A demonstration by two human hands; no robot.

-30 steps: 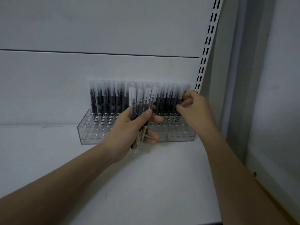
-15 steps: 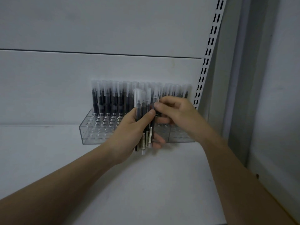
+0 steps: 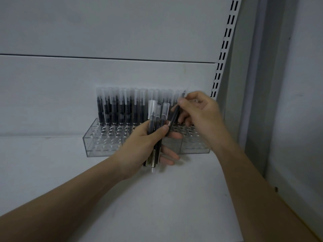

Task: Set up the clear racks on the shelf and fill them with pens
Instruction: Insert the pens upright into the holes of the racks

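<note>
Hands over white shelf (image 3: 157, 206), clear racks (image 3: 97, 142) at 12 o'clock.
Left hand (image 3: 139, 147) gripping pen bundle (image 3: 155, 130); right hand (image 3: 201, 116) pinching one pen (image 3: 174, 117); slotted upright (image 3: 225, 46) at 1 o'clock.

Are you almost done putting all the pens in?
Partly. The clear plastic racks sit on the white shelf, their back rows filled with black clear-capped pens. The left hand holds a small bundle of pens; the right hand pinches a single pen. Front holes are empty.

Two clear racks (image 3: 104, 145); two hands (image 3: 139, 147).
</note>
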